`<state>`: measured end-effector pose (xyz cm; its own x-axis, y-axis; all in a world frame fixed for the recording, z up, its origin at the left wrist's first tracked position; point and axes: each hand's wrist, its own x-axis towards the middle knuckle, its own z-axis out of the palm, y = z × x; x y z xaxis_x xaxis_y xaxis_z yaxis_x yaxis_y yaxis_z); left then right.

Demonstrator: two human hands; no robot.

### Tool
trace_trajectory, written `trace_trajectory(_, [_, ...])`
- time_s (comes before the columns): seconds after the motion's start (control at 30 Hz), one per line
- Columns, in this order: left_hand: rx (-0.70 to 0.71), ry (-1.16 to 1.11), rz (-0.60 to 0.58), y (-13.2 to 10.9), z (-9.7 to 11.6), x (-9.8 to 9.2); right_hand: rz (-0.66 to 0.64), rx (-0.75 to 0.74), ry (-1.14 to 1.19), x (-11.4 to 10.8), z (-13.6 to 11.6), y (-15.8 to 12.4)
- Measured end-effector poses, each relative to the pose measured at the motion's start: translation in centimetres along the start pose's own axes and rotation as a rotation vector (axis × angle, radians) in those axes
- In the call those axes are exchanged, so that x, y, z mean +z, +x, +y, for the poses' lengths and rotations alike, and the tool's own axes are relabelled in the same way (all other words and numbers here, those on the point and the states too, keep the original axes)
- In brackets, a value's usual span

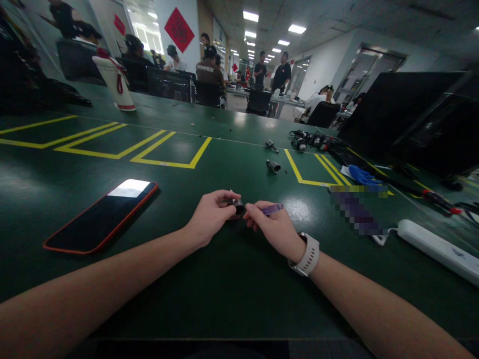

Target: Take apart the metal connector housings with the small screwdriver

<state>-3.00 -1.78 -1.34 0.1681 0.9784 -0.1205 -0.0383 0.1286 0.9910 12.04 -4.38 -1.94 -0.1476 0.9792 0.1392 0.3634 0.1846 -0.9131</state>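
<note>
Near the middle of the green table (239,279), my left hand (211,214) is closed around a small dark metal cylinder (238,205), with its round open end showing toward my right hand. A slim purple-handled tool (272,210) lies in the closed fingers of my right hand (271,227), its handle pointing up and to the right. My right fingertips are close beside the cylinder's opening. The tool's tip is hidden, and I cannot tell whether it touches the cylinder. Beyond my hands lie a similar metal cylinder (273,166) and a small metal part with a shaft (272,145).
An orange-cased phone (101,217) lies at left. A white cup (116,82) stands farther back. To the right are a white power strip (437,249), a blue glove (361,175), dark cabled parts (310,140) and a black monitor (404,114). Yellow tape marks the table; people sit beyond.
</note>
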Motion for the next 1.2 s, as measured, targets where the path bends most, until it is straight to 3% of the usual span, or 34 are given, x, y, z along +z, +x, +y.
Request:
trace_trajectory(0.1, [-0.005,-0.019,0.0,0.0,0.0,0.0,-0.028,-0.069,-0.049,-0.2,-0.3,-0.1])
trace_trajectory(0.23, [0.009,0.005,0.009,0.0,0.1,0.1,-0.194,-0.311,-0.153,-0.7,-1.1,-0.3])
trace_trajectory(0.3, [0.01,0.022,0.016,-0.1,0.2,0.2,-0.247,-0.361,-0.197,-1.0,-1.5,-0.4])
trace_trajectory(0.37, [0.008,0.018,0.01,-0.1,0.3,0.2,-0.241,-0.321,-0.206,-1.3,-1.7,-0.4])
trace_trajectory(0.5, [0.025,-0.032,-0.002,0.2,0.6,-0.3,-0.165,-0.091,-0.118,-1.4,-1.5,-0.2])
trace_trajectory(0.63, [0.035,-0.125,0.043,0.7,1.1,-0.9,-0.107,0.049,0.204,-0.5,-0.4,0.2])
trace_trajectory(0.73, [0.028,-0.191,0.078,1.0,1.4,-1.1,-0.063,0.061,0.467,-0.1,0.2,0.3])
trace_trajectory(0.83, [0.023,-0.215,0.082,1.0,1.3,-1.2,0.013,-0.048,0.582,-0.3,0.3,0.2])
trace_trajectory(0.9, [0.016,-0.209,0.077,1.0,1.2,-1.2,0.067,-0.178,0.505,-0.6,0.1,0.0])
trace_trajectory(1.07, [0.032,-0.19,0.03,0.7,1.1,-1.0,0.169,-0.417,0.027,-0.6,-0.6,-0.5])
trace_trajectory(1.2, [0.069,-0.152,0.014,0.4,1.1,-0.7,0.149,-0.549,-0.069,-0.4,-0.9,-0.7])
